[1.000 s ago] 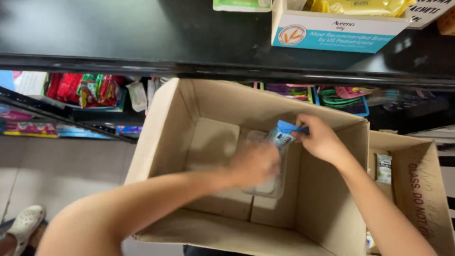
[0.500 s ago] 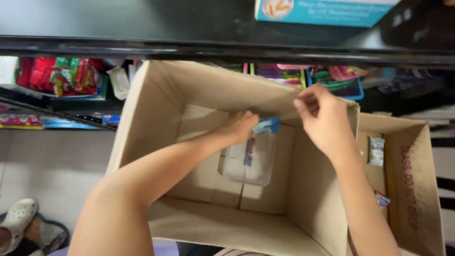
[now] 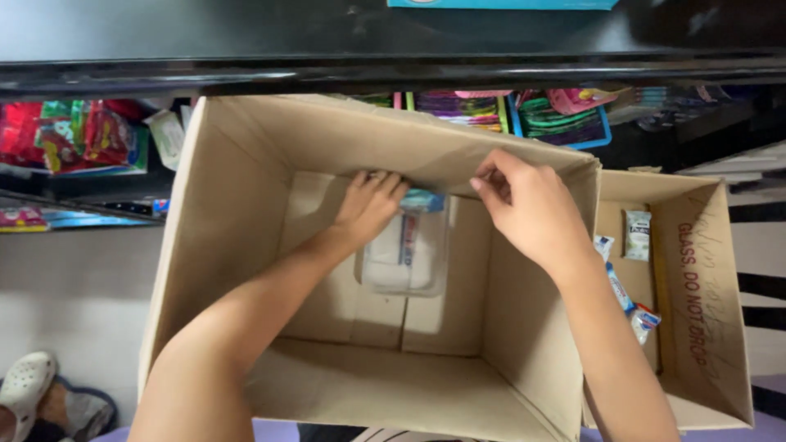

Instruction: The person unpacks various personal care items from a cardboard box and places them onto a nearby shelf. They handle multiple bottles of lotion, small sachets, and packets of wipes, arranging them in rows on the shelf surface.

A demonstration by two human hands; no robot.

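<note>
A large open cardboard box (image 3: 229,245) fills the middle of the view. My left hand (image 3: 370,203) reaches down inside it to the far wall. It holds the blue top end of a clear plastic blister pack (image 3: 407,255), which lies flat on the box floor. My right hand (image 3: 528,209) hovers over the box's far right corner, its fingers pinched together with nothing visible in them. It is just right of the pack and apart from it.
A smaller open carton (image 3: 712,286) stands against the big box on the right, with several small packets (image 3: 637,235) inside. A black shelf (image 3: 327,49) runs across the top, with coloured packaged goods (image 3: 82,135) below it. A white clog (image 3: 24,389) is at lower left.
The blue-topped pack passed from my right hand to my left, which lowered it onto the box floor near the far wall. My right hand let go and stayed near the corner.
</note>
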